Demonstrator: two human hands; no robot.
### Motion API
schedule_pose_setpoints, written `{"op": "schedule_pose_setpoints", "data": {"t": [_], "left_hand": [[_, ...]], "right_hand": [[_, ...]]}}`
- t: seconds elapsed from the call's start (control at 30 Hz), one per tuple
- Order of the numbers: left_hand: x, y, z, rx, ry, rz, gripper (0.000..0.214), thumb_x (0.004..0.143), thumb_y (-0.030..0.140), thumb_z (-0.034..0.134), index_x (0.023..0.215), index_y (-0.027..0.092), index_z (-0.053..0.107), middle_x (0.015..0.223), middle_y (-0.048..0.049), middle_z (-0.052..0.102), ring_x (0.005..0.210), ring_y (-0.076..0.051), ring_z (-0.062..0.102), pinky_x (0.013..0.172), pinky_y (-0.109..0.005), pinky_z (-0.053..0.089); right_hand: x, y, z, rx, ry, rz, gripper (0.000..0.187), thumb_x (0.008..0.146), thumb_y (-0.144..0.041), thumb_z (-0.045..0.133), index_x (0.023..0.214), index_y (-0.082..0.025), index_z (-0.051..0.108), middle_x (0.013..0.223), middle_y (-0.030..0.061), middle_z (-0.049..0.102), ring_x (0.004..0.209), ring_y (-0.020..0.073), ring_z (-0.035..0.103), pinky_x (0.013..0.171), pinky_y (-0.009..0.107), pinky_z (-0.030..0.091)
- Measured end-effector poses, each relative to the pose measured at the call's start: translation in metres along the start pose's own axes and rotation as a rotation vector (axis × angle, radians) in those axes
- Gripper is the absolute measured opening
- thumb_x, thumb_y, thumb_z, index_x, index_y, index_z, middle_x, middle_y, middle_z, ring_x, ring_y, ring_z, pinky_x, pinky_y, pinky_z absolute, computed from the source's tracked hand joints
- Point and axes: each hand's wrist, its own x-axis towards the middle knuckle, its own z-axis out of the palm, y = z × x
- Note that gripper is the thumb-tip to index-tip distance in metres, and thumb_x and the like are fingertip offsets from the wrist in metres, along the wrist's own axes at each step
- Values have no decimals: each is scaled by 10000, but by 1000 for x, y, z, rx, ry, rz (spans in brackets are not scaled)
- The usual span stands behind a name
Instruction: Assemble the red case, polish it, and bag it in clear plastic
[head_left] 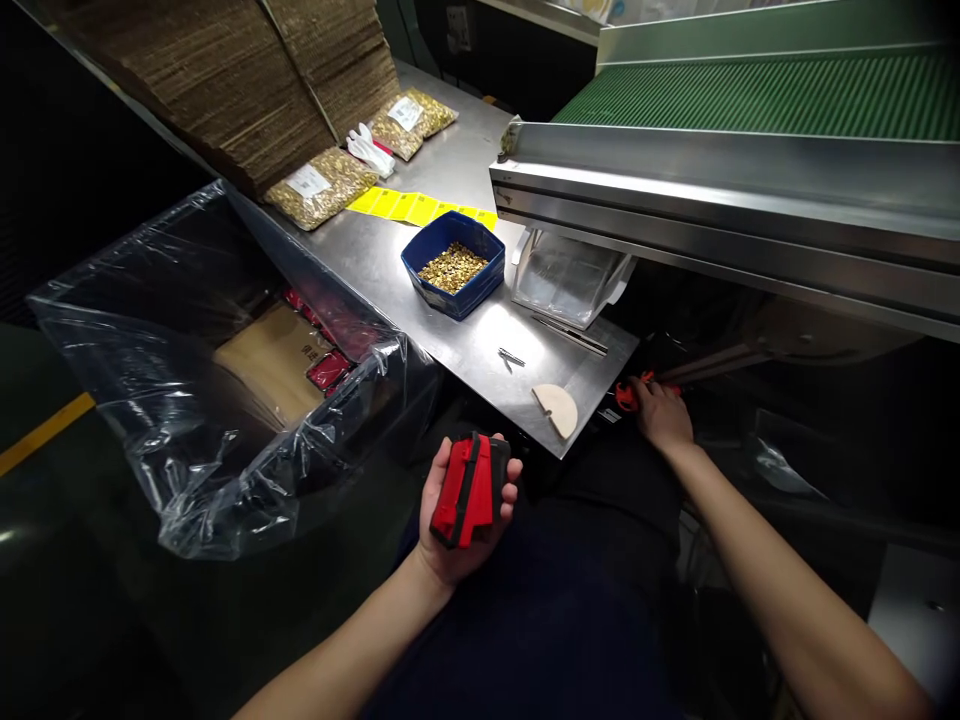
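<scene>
My left hand (457,520) is palm up over my lap, its fingers curled round a red and black case (466,488). My right hand (661,412) reaches down past the steel table's near right corner into the dark space below the conveyor. Its fingers close on a small red part (628,394). On the steel table (390,260) a blue bin (453,262) holds small brass pieces. A pale half-round piece (558,408) lies by the table's near edge, with a small metal clip (510,357) just beyond it.
A box lined with a clear plastic bag (187,380) stands at my left, with red cases and cardboard inside. Bags of brass parts (319,187), yellow labels (420,207), white gloves and stacked cardboard lie further back. A green conveyor (750,95) and a clear tray (566,280) stand right.
</scene>
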Motion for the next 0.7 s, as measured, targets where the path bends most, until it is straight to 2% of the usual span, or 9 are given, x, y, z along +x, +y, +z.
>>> {"op": "schedule_pose_setpoints", "data": {"t": [0.17,0.27,0.37,0.43,0.5,0.57,0.6,0.67,0.7], "left_hand": [[1,2,0,17,-8,-4,540,977,645,466,1279,238,652,1129,-123,767,911,-220,763,781,-280,609],[3,2,1,17,3,-6,529,976,633,487,1274,229,653,1128,-135,764,895,-229,765,770,-293,615],[6,2,2,20,43,6,557,985,647,450,1260,211,659,1141,-164,753,873,-249,767,746,-321,623],[8,1,2,37,70,20,570,984,651,443,1246,196,666,1152,-192,745,869,-272,768,741,-351,628],[11,0,2,58,94,21,574,977,650,463,1230,181,675,1138,-215,743,870,-294,768,746,-381,631],[14,-3,1,76,120,12,572,968,643,492,1228,169,678,1127,-229,744,865,-306,768,750,-397,632],[16,-5,1,87,132,4,575,966,639,503,1233,161,677,1120,-231,746,861,-312,769,748,-406,633],[19,-8,0,91,173,5,565,971,618,517,1201,132,688,1077,-215,763,860,-318,770,759,-417,635],[20,-10,0,79,204,21,541,982,594,520,1159,116,700,1040,-195,775,862,-309,770,775,-408,635]], "right_hand": [[3,6,-1,14,-30,-18,610,905,-128,494,1509,-205,455,1319,170,608,1165,323,545,986,435,416],[2,7,-8,51,-41,-11,615,899,-126,502,1506,-217,470,1314,167,614,1182,328,551,992,449,430],[-1,3,-24,106,-31,19,633,849,-103,541,1473,-203,515,1305,177,614,1171,343,569,988,470,450],[-9,-10,-42,148,11,61,566,856,-103,529,1420,-142,559,1329,213,589,1195,364,560,1004,494,452],[-24,-36,-67,201,77,93,444,943,-157,463,1368,-111,583,1354,220,574,1234,347,551,1044,480,449],[-46,-78,-95,353,113,57,387,1044,-283,380,1359,-186,583,1363,136,604,1240,259,574,1068,386,467],[-59,-102,-110,662,96,-2,381,1063,-328,385,1369,-215,583,1379,106,615,1250,237,581,1084,367,465],[-82,-151,-135,1176,-113,-139,409,1068,-419,411,1425,-285,559,1392,58,640,1199,224,635,1039,369,515],[-91,-172,-144,1312,-220,-176,430,1063,-438,433,1458,-305,538,1414,46,633,1182,229,650,1033,383,521]]}}
